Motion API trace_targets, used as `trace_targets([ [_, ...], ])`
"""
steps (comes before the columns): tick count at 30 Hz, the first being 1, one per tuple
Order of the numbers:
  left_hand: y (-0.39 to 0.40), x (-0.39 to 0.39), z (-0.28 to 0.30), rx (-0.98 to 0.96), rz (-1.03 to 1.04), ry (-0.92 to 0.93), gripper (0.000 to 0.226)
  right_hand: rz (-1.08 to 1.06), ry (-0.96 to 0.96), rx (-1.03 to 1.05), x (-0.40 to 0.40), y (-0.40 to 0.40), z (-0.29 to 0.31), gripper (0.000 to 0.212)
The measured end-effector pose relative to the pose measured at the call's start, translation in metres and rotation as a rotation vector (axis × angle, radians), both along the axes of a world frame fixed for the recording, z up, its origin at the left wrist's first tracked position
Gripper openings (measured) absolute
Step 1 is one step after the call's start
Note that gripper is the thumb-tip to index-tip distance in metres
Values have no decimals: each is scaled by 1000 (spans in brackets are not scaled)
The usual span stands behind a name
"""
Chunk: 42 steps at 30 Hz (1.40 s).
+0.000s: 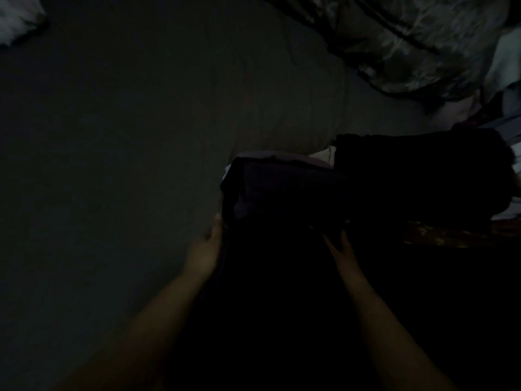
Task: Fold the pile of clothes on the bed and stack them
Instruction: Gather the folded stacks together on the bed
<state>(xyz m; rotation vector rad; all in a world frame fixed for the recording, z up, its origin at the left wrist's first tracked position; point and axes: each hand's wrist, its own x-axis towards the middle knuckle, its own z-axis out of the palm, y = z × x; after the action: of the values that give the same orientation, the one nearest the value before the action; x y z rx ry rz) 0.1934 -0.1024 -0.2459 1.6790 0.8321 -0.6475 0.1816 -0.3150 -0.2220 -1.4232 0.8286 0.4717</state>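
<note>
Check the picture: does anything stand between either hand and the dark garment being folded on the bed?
Nothing visible does. The left hand lies against the dark garment's left edge, and the right hand rests flat on it. The dim light hides finer detail.

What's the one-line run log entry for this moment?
phase: folding | left hand: at left edge of dark garment | right hand: flat on it | grip: unclear, too dark

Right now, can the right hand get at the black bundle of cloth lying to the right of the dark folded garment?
Probably yes: the right hand lies near the black bundle, with nothing visible between, though the picture is dark.
</note>
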Motion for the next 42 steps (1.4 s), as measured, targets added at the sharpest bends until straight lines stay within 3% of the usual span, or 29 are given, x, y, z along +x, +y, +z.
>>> trace_targets([
  [2, 12, 0, 16, 19, 48, -59, 63, 25, -20, -13, -2, 2, 1, 67],
  [3, 15, -3, 26, -6, 51, -163, 54, 37, 2, -15, -4, 3, 3, 73],
  [5, 6, -16, 49, -44, -182, -360, 44, 40, 29, -29, -6, 5, 7, 80],
  [7, -20, -32, 54, 140, -531, -478, 88, 92, -37, -117, -11, 5, 7, 76],
  [8, -30, -36, 50, 259, -680, -486, 99, 126, -115, -204, -16, 7, 10, 72],
  [10, -36, -40, 44, 574, -837, -484, 98, 168, -305, -464, -28, 11, 21, 61],
  [12, -44, -34, 54, 861, -853, -683, 89, 243, -529, -809, -40, 15, 31, 52],
  [14, -54, -36, 57, 960, -887, -828, 74, 442, -607, -1100, -52, 18, 24, 49],
  [15, -55, -36, 55, 923, -910, -750, 72, 527, -559, -1181, -58, 19, 15, 49],
  [17, -52, -39, 42, 736, -881, -355, 80, 596, -384, -1219, -70, 24, 2, 51],
  [19, -46, -41, 32, 504, -687, -163, 98, 612, -336, -1267, -77, 17, -3, 59],
  [21, -45, -38, 29, 346, -496, -146, 108, 569, -372, -1347, -80, -6, 4, 71],
  [24, -53, -32, 32, 252, -465, -85, 110, 471, -249, -1373, -95, -57, 15, 88],
  [28, -90, -42, 36, 344, -648, -121, 112, 728, 24, -1218, -102, -92, 5, 98],
  [31, -100, -44, 27, 443, -714, -75, 112, 855, 47, -1200, -86, -95, 0, 95],
  [42, -93, -45, 22, 518, -727, -101, 106, 983, 171, -1095, -77, -96, 18, 88],
])
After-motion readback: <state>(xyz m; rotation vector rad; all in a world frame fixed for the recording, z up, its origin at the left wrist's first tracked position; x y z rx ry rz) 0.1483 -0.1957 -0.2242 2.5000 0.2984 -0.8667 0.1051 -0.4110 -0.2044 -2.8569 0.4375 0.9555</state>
